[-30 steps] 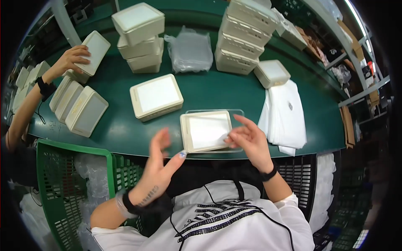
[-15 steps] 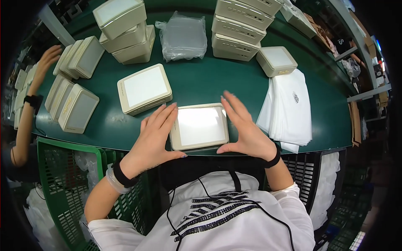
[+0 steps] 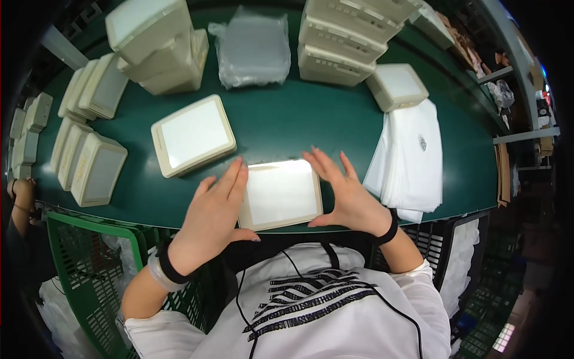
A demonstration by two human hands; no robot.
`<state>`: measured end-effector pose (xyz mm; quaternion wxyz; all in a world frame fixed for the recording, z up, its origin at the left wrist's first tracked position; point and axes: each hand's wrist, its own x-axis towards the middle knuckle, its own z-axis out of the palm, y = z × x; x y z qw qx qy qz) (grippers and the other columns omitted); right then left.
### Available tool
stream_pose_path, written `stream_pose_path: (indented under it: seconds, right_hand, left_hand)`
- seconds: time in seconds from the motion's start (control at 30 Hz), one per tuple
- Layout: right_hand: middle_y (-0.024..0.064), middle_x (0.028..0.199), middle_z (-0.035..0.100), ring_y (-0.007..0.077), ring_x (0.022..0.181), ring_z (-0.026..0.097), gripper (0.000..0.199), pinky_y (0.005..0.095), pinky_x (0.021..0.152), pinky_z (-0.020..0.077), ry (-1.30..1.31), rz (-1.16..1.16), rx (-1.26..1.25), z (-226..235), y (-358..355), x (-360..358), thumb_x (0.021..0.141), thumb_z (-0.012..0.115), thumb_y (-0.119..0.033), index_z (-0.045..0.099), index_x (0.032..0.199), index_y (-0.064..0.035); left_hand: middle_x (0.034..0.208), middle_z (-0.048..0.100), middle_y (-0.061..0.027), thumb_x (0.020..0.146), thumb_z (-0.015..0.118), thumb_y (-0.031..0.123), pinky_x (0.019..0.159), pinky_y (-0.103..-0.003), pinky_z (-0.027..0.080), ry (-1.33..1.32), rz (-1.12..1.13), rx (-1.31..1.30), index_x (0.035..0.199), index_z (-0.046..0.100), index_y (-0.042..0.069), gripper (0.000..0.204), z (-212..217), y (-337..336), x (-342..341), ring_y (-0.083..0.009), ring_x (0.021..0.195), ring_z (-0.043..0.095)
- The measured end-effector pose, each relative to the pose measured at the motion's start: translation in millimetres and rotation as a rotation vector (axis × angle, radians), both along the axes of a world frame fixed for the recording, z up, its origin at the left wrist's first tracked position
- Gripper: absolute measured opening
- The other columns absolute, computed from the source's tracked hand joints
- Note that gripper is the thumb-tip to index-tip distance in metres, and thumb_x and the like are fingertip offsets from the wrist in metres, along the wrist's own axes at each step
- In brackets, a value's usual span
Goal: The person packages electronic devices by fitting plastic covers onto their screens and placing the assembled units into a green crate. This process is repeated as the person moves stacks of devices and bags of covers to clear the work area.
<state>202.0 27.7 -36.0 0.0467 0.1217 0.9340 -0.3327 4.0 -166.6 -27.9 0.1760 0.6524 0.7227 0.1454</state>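
Flat cream rectangular plastic box (image 3: 280, 194) lies at the near edge of the green table (image 3: 287, 125), unmoved since half a second ago. Left hand (image 3: 210, 216) and right hand (image 3: 347, 192) still flank it, fingers extended flat against its sides, not curled.

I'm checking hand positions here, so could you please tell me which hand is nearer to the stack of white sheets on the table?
Right. The right hand rests against the right edge of the cream box, just left of the stack of white sheets. The left hand is on the box's far side.
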Motion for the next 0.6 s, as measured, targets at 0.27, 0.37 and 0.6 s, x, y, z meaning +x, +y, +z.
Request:
stream_pose_path:
  seconds: [0.27,0.37,0.6]
  right_hand:
    - [0.0192,0.140,0.030,0.0373,0.131,0.034,0.100,0.0461,0.108,0.0286,0.316,0.105,-0.091,-30.6,-4.0,0.9,0.056,0.085,-0.022,0.034,0.141,-0.0089]
    - [0.0190,0.137,0.032,0.0360,0.129,0.036,0.091,0.0440,0.106,0.0325,0.388,0.165,-0.138,-0.9,-0.2,-5.5,0.057,0.084,-0.022,0.042,0.136,-0.0095]
    - [0.0191,0.135,0.034,0.0304,0.126,0.039,0.088,0.0394,0.102,0.0390,0.830,-0.106,-0.159,116.8,-3.2,-121.0,0.060,0.084,-0.036,0.048,0.133,-0.0031]
  left_hand:
    - [0.141,0.029,-0.0220,0.058,0.086,0.034,0.094,-0.044,0.042,-0.155,-0.008,0.227,0.138,0.033,-0.001,0.102,-28.0,-7.9,-4.4,-0.0412,0.118,0.045]
    - [0.140,0.032,-0.0202,0.058,0.085,0.034,0.102,-0.044,0.038,-0.292,-0.060,0.302,0.139,0.031,-0.001,0.104,-24.1,-20.1,-3.7,-0.0385,0.125,0.041]
    - [0.126,0.047,-0.0171,0.073,0.075,0.025,0.091,-0.041,0.044,-0.388,0.476,1.113,0.134,0.041,0.001,0.074,58.9,-20.0,-41.6,-0.0299,0.116,0.050]
